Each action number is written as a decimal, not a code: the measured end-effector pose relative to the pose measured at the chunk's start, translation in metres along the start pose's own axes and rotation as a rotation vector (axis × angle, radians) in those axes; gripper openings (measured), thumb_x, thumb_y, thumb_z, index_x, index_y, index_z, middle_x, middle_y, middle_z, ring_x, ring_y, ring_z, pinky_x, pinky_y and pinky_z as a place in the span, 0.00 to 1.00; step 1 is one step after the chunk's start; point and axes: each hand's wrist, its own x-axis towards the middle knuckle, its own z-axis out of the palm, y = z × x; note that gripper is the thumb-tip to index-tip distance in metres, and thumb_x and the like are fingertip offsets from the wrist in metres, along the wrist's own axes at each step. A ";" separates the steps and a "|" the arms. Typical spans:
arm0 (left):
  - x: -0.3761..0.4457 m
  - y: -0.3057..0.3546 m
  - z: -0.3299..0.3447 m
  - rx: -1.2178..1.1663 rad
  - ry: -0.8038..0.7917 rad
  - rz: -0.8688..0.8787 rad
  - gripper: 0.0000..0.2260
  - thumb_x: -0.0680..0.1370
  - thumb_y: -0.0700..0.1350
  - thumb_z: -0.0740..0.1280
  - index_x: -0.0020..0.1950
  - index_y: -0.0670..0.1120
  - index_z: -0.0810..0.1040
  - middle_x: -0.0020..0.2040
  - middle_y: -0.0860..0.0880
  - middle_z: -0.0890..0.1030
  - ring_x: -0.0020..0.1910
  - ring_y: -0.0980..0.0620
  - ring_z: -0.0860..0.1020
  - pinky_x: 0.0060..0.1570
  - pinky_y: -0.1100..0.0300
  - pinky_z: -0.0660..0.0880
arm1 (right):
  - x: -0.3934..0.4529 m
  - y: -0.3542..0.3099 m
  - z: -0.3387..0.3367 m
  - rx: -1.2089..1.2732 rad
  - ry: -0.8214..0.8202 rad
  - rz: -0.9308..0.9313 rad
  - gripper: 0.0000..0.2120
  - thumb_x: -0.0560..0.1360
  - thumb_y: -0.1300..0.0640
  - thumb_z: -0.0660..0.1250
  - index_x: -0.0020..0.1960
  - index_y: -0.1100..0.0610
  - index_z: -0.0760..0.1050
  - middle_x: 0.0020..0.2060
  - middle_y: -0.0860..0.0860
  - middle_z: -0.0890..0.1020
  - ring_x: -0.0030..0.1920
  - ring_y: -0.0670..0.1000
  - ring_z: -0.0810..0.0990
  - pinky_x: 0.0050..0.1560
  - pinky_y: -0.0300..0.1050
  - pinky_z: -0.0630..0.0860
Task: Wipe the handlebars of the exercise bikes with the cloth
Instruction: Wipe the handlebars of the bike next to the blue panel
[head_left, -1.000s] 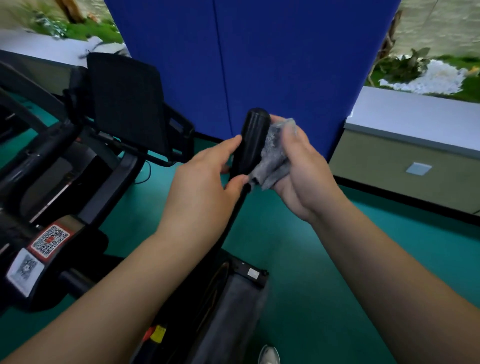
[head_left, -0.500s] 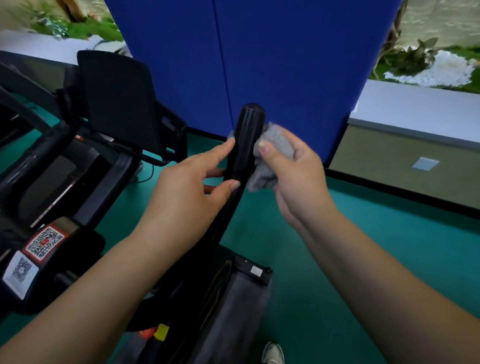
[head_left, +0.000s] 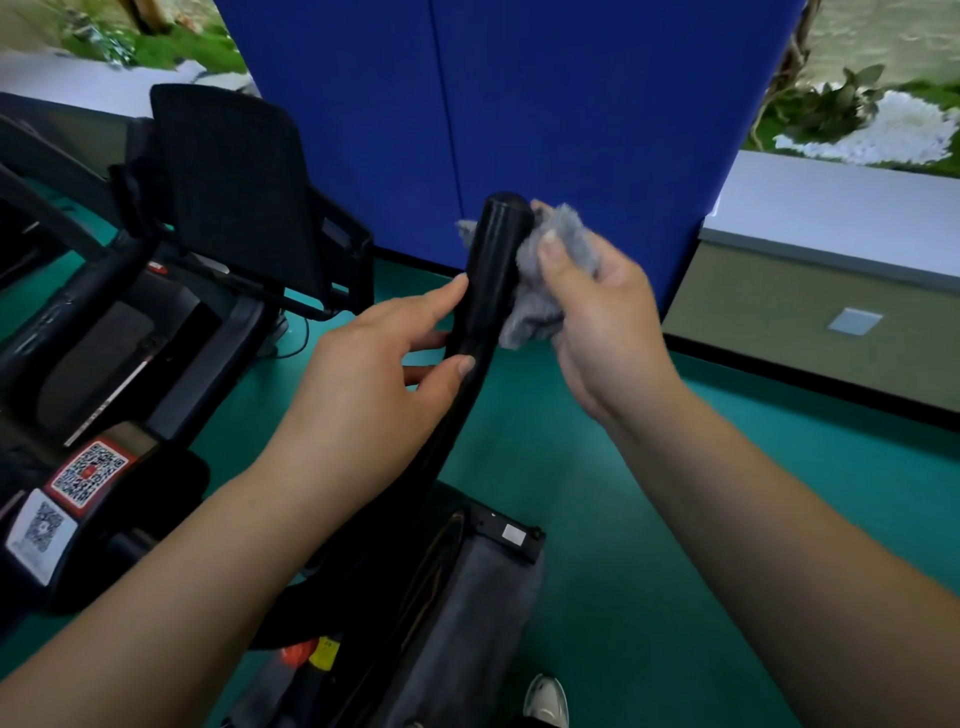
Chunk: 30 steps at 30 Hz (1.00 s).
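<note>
The black handlebar (head_left: 493, 270) of the exercise bike (head_left: 395, 587) is being shown rising from the lower centre, its rounded end lying against the blue partition (head_left: 571, 104) in the background. The grey cloth (head_left: 545, 280) is being bunched in the right hand (head_left: 597, 322), whose grip is being kept curled round it, the thumb lying on the fabric; the cloth is being pressed against the right side of the bar just below its top, and a small corner of it is being seen past the bar's left edge. The left hand (head_left: 374, 379) is being rested on the bar lower down, its grip being left loose: the fingers are lying nearly straight along the left edge and the thumb tip is touching the front, nothing being clasped. To the right of the bar, open green floor (head_left: 649, 519) is being shown running out to a black skirting and a low ledge (head_left: 831, 208) with a pale top. To the left, room is being narrowed by a second machine (head_left: 130, 338), whose dark console panel (head_left: 234, 187) is standing well apart from the left hand, and whose frame is bearing two QR code labels (head_left: 88, 473). At the bottom edge, the toe of a shoe (head_left: 545, 699) is being seen beside the bike's base.
</note>
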 end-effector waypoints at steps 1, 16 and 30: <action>-0.001 -0.001 0.000 0.003 -0.002 -0.002 0.24 0.75 0.41 0.69 0.69 0.56 0.70 0.60 0.58 0.76 0.55 0.66 0.76 0.50 0.77 0.72 | 0.005 -0.004 0.001 0.021 -0.001 0.000 0.19 0.79 0.53 0.61 0.65 0.62 0.72 0.58 0.59 0.81 0.60 0.56 0.79 0.64 0.59 0.72; -0.007 -0.005 -0.008 0.018 -0.060 0.000 0.23 0.76 0.42 0.68 0.69 0.57 0.71 0.61 0.59 0.76 0.54 0.67 0.76 0.49 0.75 0.73 | -0.006 0.004 0.006 -0.190 0.091 0.040 0.12 0.80 0.58 0.61 0.50 0.43 0.80 0.52 0.56 0.84 0.54 0.60 0.81 0.56 0.63 0.77; -0.005 -0.013 -0.013 0.069 -0.109 0.049 0.24 0.75 0.44 0.68 0.70 0.56 0.69 0.64 0.59 0.74 0.57 0.66 0.75 0.51 0.73 0.73 | -0.006 -0.005 0.001 -0.138 -0.023 -0.015 0.18 0.75 0.64 0.68 0.65 0.59 0.74 0.53 0.54 0.84 0.54 0.52 0.83 0.58 0.53 0.78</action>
